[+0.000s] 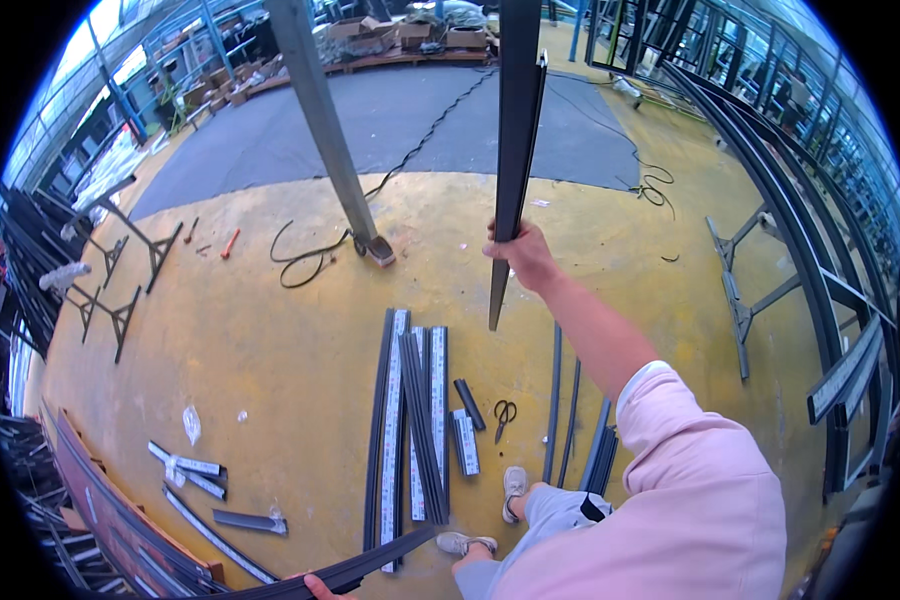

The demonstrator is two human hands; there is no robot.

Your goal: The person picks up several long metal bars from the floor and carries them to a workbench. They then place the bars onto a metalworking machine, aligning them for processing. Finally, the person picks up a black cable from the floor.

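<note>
My right hand (526, 256) is wrapped round a long dark metal profile (518, 120) that stands almost upright, its lower end above the floor. At the bottom edge, my left hand (322, 587) shows only in part, its fingers round another dark profile (385, 552). Between my hands and my feet, several long dark profiles (425, 430) with pale printed film lie on the floor. Beside them are two short offcuts, one black (469, 404) and one film-covered (464, 442), and a pair of black scissors (505, 420).
A grey post (335, 140) rises from the floor ahead, with a black cable (305, 262) at its foot. Metal trestles (110, 300) stand left; long dark frames (770, 190) rest on stands at right. Film-wrapped offcuts (195, 468) lie near left. A grey mat (420, 130) covers the far floor.
</note>
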